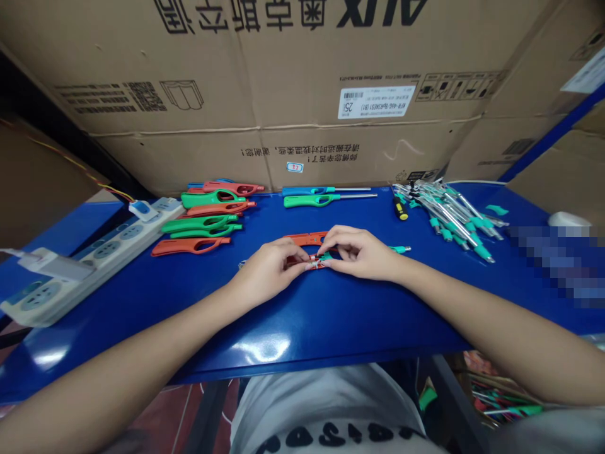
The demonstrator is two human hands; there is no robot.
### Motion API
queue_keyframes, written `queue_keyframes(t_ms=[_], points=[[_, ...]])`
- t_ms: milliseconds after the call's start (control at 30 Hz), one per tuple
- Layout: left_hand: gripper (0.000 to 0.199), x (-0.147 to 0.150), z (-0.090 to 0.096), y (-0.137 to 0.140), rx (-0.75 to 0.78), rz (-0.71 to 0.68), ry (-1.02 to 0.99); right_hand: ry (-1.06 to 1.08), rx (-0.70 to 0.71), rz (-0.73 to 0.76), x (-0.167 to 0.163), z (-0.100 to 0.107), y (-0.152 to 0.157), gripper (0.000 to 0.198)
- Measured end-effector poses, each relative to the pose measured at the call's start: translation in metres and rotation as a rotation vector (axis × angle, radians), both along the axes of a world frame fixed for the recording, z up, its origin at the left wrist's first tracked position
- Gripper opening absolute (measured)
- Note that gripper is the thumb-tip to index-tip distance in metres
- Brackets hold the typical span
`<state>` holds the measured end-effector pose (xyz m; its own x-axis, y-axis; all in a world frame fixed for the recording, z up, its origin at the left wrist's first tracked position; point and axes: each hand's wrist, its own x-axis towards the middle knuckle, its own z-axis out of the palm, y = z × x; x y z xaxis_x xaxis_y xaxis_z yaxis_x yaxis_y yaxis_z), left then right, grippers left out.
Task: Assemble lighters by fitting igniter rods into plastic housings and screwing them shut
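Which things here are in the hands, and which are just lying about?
In hand: orange shell, green-tipped tube, left hand, right hand.
Lying about: handle pile, two finished lighters, tube pile, screwdriver, power strip, boxes.

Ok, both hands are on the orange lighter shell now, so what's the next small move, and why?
Probably press the green-ended metal tube further into the orange shell: the right hand pinches its near end at the shell's mouth, the left hand steadies the shell, and the tube's far end sticks out.
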<state>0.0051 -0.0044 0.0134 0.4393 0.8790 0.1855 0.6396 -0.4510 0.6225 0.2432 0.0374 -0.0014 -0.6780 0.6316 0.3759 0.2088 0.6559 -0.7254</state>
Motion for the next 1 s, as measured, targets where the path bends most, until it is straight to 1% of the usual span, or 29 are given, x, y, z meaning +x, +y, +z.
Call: queue_keyframes(t_ms=[133,400,800,1000], points=[[0.010,0.0004,-0.0004,-0.0002,0.011,0.004,0.002,-0.089,0.127,0.016,-0.0015,0.0008,-0.0043,0.014],[0.010,0.0016,-0.0045,0.0019,0.007,0.025,0.004,-0.166,0.242,-0.013,-0.0045,-0.0012,-0.0039,0.010],[0.011,0.0027,-0.0035,0.0007,0.009,0.044,0.010,-0.191,0.231,-0.027,-0.0041,-0.0044,-0.0050,0.014],[0.014,-0.0001,0.0021,0.0010,-0.051,0.034,0.028,-0.231,0.236,-0.020,-0.0030,-0.0016,-0.0048,0.014]])
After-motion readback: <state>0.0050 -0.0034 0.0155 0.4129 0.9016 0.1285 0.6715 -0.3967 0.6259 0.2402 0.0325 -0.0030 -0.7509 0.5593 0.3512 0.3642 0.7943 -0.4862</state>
